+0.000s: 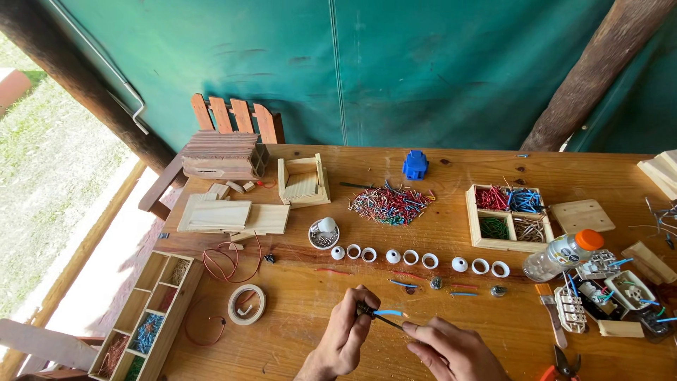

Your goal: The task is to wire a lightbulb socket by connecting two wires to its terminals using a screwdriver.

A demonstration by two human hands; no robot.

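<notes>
1. Blue wire piece [389, 312], low over the near counter [296, 331], pinched in left hand [345, 337] fingers.
2. Right hand [451, 349] fingers clenched on a thin dark tool [386, 322] at the wire.
3. White rings [410, 257] lined up beyond; mixed wire pile [391, 204] looks largely unworked.

We log: right hand [451, 349] cut off by bottom edge | orange-handled pliers [560, 365] cut off below | left compartment tray [144, 321] partly out of frame | small part in left hand [345, 335] too small to tell
</notes>
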